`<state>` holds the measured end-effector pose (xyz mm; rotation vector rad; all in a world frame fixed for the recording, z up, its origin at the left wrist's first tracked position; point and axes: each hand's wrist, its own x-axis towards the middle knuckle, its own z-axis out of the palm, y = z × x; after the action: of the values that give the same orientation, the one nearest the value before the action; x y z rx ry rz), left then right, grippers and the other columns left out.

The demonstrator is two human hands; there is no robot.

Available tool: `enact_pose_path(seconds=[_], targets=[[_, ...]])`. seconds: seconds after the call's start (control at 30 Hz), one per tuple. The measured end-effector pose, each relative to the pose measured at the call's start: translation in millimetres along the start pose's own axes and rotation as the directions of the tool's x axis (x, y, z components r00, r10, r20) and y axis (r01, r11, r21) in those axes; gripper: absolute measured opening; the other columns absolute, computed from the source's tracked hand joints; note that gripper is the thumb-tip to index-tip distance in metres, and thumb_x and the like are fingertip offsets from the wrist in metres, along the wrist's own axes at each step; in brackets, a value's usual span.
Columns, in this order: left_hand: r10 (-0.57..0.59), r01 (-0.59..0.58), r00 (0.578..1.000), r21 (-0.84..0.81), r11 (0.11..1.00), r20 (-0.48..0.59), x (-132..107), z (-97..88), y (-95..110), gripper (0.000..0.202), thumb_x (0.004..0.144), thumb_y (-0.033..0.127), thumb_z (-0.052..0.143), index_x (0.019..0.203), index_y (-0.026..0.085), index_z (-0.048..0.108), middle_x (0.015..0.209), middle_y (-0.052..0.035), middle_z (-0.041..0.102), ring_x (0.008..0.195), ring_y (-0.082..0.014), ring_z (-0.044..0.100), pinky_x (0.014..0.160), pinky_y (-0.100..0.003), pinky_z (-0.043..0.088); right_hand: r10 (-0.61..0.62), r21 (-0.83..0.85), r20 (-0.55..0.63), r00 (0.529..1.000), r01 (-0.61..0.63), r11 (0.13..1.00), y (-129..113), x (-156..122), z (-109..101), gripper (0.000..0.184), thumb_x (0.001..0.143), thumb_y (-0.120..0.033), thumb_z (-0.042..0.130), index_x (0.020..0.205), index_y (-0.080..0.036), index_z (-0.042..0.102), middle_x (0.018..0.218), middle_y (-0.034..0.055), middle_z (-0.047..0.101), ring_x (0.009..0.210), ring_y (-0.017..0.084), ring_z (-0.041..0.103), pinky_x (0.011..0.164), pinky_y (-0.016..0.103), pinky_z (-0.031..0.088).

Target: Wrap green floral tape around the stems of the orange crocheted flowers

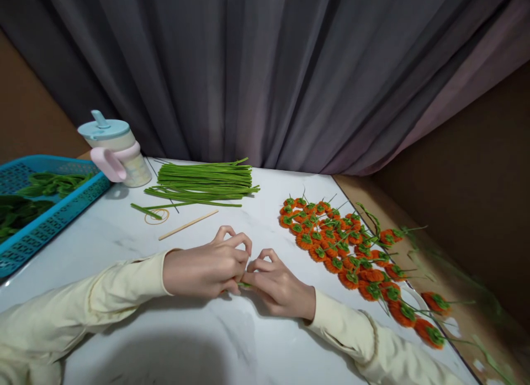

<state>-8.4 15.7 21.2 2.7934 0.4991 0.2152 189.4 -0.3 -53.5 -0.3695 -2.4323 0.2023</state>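
Note:
My left hand (209,268) and my right hand (278,285) meet low over the table's middle, their fingers bent and pinched together. Between the fingertips shows a bit of green chenille stem (245,285); the rest of what they hold is mostly covered by my fingers, with a hint of orange under the left ones. A thin wooden stick (188,225) lies beyond my left hand. To the right of my right hand spreads a group of small orange chenille persimmons (304,241) with green tops, several with thin stems sticking out.
Behind the stick lies a bundle of green chenille stems (205,178). Beside it are a rubber band (157,217) and a short green piece (146,211). A cup with a blue lid (138,172) stands back left, next to a blue basket (62,225) holding green pieces. A grey curtain (248,70) hangs behind.

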Motion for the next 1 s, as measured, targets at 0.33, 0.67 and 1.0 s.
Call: enact_pose_path(seconds=[0.33,0.67,1.0], targets=[[-0.080,0.080,0.997,-0.158,0.984,0.003,1,7.5,-5,0.027,0.078,0.015,0.071,0.054,0.016,0.058,0.063,0.0046,0.060,0.086,-0.0148,0.051,0.074,-0.031,0.023,-0.157,-0.289,-0.048,0.986,0.137,0.947,-4,-2,0,0.013,0.086,-0.005,0.049,0.096,-0.011,0.054,0.077,0.0050,0.068,0.072,0.014,0.057,0.069,0.033,0.040],[-0.069,0.071,0.997,0.038,0.997,-0.036,0,3.8,7,0.025,0.074,0.001,0.057,0.055,0.013,0.047,0.070,0.0003,0.057,0.091,-0.0176,0.048,0.078,-0.034,0.022,-0.244,-0.413,-0.030,0.969,0.210,0.886,-5,1,-9,0.017,0.087,-0.004,0.045,0.098,-0.003,0.058,0.077,0.0117,0.066,0.077,0.020,0.061,0.067,0.034,0.042],[-0.042,0.051,0.997,0.129,0.990,-0.067,-2,5.4,4,0.022,0.082,0.017,0.064,0.062,0.015,0.053,0.071,0.0001,0.060,0.100,-0.0220,0.047,0.084,-0.038,0.021,-0.228,-0.371,-0.044,0.973,0.196,0.908,-4,0,-5,0.020,0.088,-0.003,0.042,0.094,-0.001,0.060,0.069,0.0104,0.062,0.069,0.019,0.055,0.063,0.033,0.043]])
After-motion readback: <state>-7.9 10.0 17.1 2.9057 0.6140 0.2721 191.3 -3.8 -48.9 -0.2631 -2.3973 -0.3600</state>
